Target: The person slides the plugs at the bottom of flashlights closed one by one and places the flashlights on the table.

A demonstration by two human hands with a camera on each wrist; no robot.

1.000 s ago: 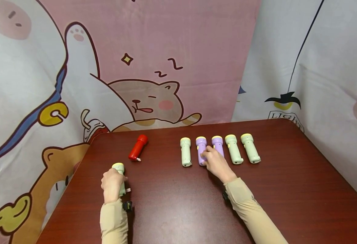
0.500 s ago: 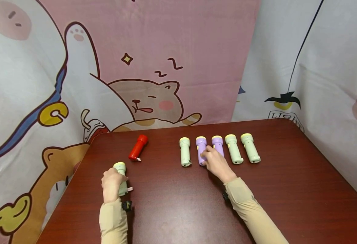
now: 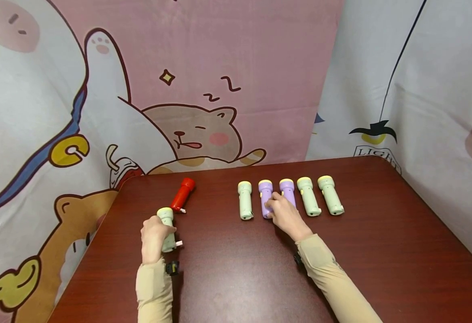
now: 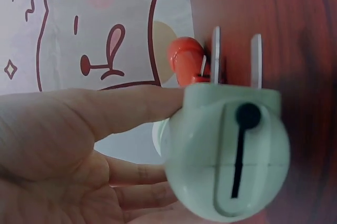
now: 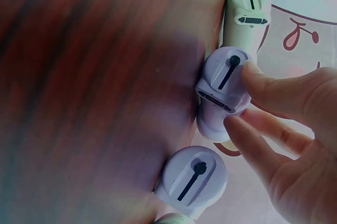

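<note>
My left hand point(image 3: 153, 237) holds a pale green flashlight point(image 3: 166, 218) at the left of the table, thumb on one side and fingers on the other. Two metal plug prongs stick out sideways from its tail end point(image 4: 226, 155) in the left wrist view. With thumb and fingertips, my right hand point(image 3: 287, 217) pinches the tail end of a purple flashlight point(image 3: 266, 192) lying on the table. The prongs of that purple one point(image 5: 224, 74) lie folded in. Just right of it is a second purple flashlight point(image 3: 287, 188), partly hidden by the right hand.
A red flashlight point(image 3: 183, 195) with its prongs out lies beyond the left hand. One pale green flashlight point(image 3: 245, 201) lies left of the purple pair, and two more, a nearer point(image 3: 308, 197) and a farther one point(image 3: 331, 195), lie right of it. Printed cloth point(image 3: 284, 89) hangs behind the brown table point(image 3: 227, 269).
The left hand has moved slightly right and away from me with the green flashlight, closer to the red one. My right hand has kept its place on the purple flashlight.
</note>
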